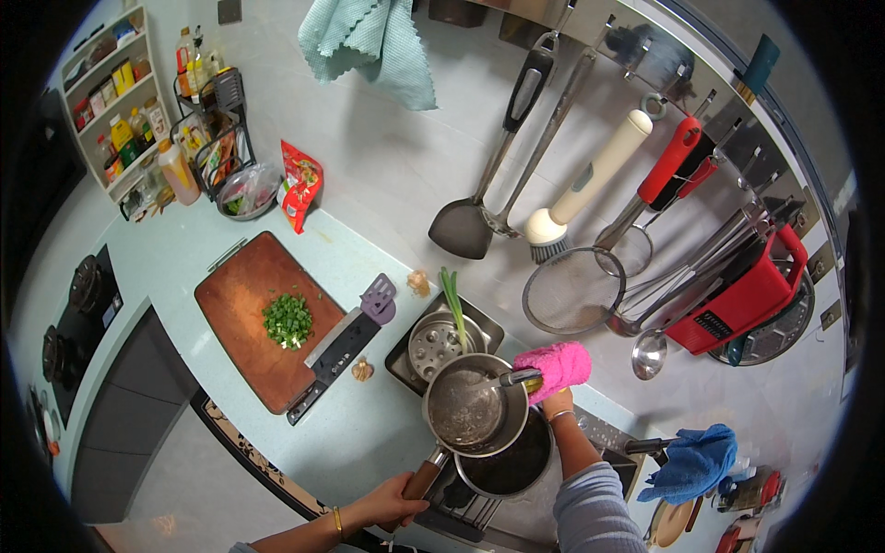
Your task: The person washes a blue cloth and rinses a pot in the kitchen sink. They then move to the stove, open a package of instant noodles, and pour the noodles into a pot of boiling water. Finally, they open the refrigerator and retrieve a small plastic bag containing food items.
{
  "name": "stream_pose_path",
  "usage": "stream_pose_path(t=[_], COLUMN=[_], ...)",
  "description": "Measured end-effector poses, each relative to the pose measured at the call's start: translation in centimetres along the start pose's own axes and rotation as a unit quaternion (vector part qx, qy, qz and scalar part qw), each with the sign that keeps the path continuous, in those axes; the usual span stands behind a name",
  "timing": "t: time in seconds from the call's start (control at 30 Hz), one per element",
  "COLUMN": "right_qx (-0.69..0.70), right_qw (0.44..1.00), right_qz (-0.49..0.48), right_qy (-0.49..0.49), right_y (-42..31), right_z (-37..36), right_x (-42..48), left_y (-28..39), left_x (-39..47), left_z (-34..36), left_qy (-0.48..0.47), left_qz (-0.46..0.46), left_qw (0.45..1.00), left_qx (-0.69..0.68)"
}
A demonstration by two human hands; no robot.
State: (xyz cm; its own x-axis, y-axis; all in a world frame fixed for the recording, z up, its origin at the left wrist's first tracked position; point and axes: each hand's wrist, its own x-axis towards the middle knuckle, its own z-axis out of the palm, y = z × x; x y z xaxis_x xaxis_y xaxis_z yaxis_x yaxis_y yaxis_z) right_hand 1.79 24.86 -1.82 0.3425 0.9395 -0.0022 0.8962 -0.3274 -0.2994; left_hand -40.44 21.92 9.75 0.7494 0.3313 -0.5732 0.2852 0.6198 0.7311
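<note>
My left hand (399, 503) grips the brown handle (423, 478) of a steel saucepan (477, 442). The pan is tilted towards me over a larger dark-bottomed pot (508, 470) and has a wet-looking inside. Above its bowl reaches a metal faucet spout (520, 377), with a pale streak, apparently water, from its tip into the pan. A fluffy pink cloth (556, 365) covers the faucet's body. Just below that cloth is my right hand (555, 401); its fingers are mostly hidden, so whether they grip the faucet or its lever is unclear.
Left of the sink lie a cutting board (235, 325) with chopped green onion (287, 321), a cleaver (342, 352) and a purple slotted tool (378, 301). A perforated steel steamer (435, 349) sits in a tray behind the saucepan. Utensils, including a strainer (574, 290), hang on the wall.
</note>
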Motion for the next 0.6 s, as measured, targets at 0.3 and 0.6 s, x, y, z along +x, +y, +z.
stream_pose_path(t=[0.3, 0.6], right_qx=[0.024, -0.056], right_qw=[0.999, 0.998], right_qz=[0.021, -0.025], right_qy=[0.023, 0.029], right_y=[1.1, 0.9], right_z=[1.1, 1.1], right_x=[-0.1, 0.1], left_y=[0.4, 0.4], left_x=[0.0, 0.1], left_z=[0.1, 0.0], left_qy=[-0.005, -0.013], left_qz=[-0.011, -0.014], left_qw=[1.0, 1.0], left_qx=[0.006, -0.018])
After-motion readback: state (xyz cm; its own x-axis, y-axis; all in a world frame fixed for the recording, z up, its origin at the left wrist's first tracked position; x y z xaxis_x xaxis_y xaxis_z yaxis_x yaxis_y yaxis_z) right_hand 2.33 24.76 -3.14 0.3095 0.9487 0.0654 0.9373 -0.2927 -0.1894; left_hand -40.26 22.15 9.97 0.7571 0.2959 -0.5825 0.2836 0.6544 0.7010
